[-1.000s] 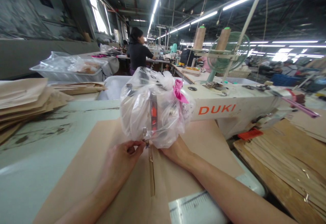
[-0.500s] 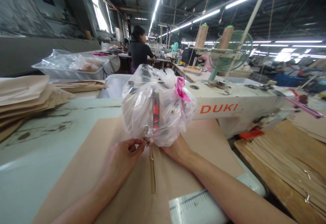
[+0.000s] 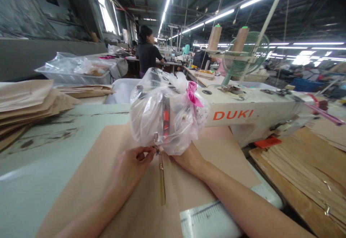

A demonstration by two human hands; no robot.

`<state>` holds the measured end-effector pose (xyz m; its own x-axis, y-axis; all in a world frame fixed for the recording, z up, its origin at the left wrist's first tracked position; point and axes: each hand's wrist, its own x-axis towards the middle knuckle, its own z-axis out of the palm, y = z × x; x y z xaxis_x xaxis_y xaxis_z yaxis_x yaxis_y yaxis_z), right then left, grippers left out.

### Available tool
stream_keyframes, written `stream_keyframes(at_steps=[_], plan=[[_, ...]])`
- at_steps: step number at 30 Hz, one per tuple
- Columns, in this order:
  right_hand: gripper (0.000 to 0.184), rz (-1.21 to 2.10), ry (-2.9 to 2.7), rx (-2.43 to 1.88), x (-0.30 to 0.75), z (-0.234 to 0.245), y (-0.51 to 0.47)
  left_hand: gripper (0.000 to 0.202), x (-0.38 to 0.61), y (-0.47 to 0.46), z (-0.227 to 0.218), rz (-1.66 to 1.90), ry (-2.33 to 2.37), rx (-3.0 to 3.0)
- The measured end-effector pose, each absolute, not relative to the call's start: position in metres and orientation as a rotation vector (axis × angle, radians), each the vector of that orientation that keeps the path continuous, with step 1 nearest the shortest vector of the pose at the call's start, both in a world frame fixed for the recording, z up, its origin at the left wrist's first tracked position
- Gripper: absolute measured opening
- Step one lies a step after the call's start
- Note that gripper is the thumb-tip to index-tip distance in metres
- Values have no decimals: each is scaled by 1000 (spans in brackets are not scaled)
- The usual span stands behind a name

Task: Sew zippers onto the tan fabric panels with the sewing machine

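A tan fabric panel (image 3: 89, 180) lies flat under the head of a sewing machine (image 3: 234, 113). Down its middle runs a zipper (image 3: 162, 184) with a metal pull on it. My left hand (image 3: 136, 164) rests on the panel, thumb and forefinger pinched together right beside the presser foot (image 3: 157, 150); what they grip, if anything, is too small to make out. My right hand (image 3: 187, 158) lies on the panel to the right of the foot, its fingers hidden behind a clear plastic bag (image 3: 175, 122) wrapped over the machine head.
Stacked tan pieces (image 3: 29, 101) lie at the left. A wooden board (image 3: 300, 169) with more zippered pieces stands at the right. Behind are a white bin (image 3: 78, 75) with plastic bags, thread cones (image 3: 214, 38), a green fan (image 3: 250, 54) and a person (image 3: 147, 56) in dark clothes.
Hands, panel and zipper stay practically where they were. The view shifts very slightly.
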<state>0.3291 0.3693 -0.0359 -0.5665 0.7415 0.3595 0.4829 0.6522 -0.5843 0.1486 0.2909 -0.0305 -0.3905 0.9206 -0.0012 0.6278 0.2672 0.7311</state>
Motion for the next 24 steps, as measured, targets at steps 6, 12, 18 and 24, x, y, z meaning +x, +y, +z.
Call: stream_keyframes(at_steps=[6, 12, 18, 24], plan=[[17, 583, -2285, -964, 329, -36, 369, 45, 148, 292, -33, 918, 2104, 1409], [17, 575, -2278, -960, 328, -38, 369, 43, 150, 293, -33, 919, 2116, 1431], [19, 574, -2283, -967, 328, -35, 367, 41, 153, 290, -26, 878, 2150, 1449], [23, 557, -2288, -958, 328, -36, 368, 42, 153, 289, -25, 874, 2163, 1481]])
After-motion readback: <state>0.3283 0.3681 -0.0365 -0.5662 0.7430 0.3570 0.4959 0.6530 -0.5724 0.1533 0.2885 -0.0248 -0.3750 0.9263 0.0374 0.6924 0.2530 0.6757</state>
